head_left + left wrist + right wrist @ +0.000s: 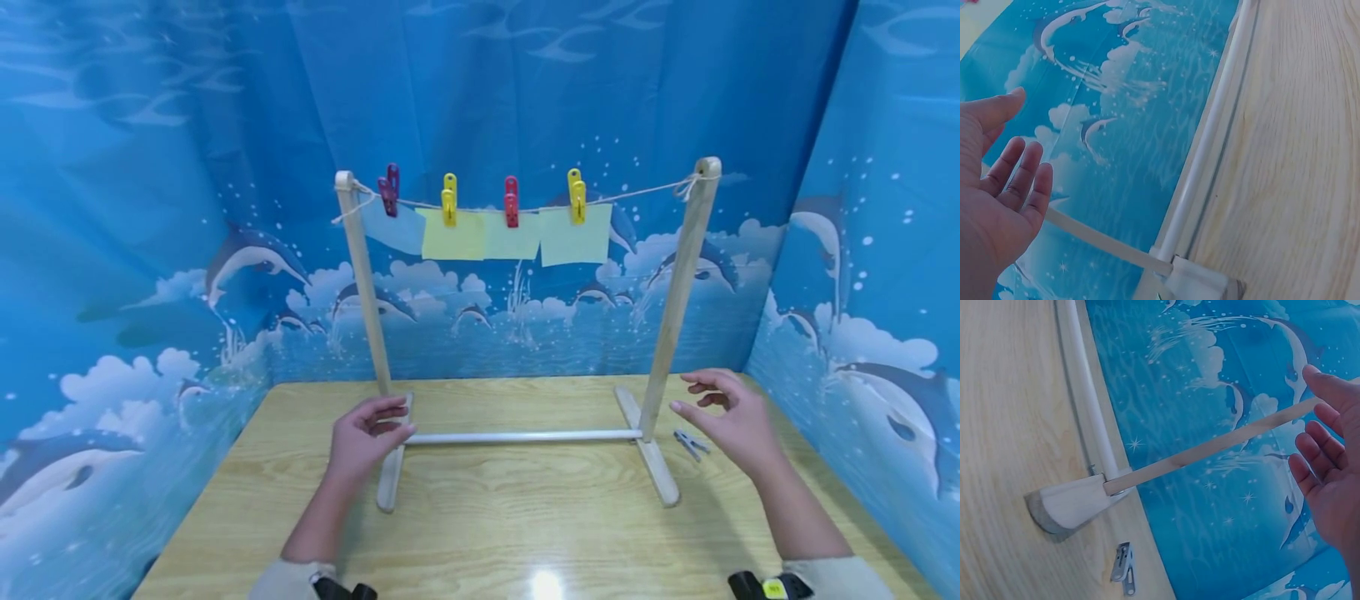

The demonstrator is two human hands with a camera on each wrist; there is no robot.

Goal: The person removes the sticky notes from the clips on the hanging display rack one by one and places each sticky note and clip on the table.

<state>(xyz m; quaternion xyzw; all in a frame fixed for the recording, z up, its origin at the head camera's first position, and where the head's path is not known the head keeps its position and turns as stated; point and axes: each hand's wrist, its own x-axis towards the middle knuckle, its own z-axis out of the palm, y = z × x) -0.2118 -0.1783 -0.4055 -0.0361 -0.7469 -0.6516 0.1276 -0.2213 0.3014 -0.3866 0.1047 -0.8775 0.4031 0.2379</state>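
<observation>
A wooden rack holds a string (645, 192) between its left post (363, 283) and right post (678, 308). A dark red clothespin (388, 192) at the left pinches a light-blue paper (397, 229). Further right, a yellow clothespin (449, 200) bears a yellow paper (453, 237), a red one (512, 202) a pale green sheet (517, 237), and another yellow clothespin (577, 197) a pale yellow-green sheet (577, 237). Beside the left post's foot hovers my left hand (367, 437), fingers loosely bent around nothing. My right hand (731, 417) hangs relaxed by the right post, holding nothing.
A grey clothespin (1122, 569) lies on the wooden table (525, 508), just right of the rack's right foot (656, 471). A white crossbar (1204, 137) joins both feet low down. Blue dolphin-print curtains (487, 100) stand behind and at the sides.
</observation>
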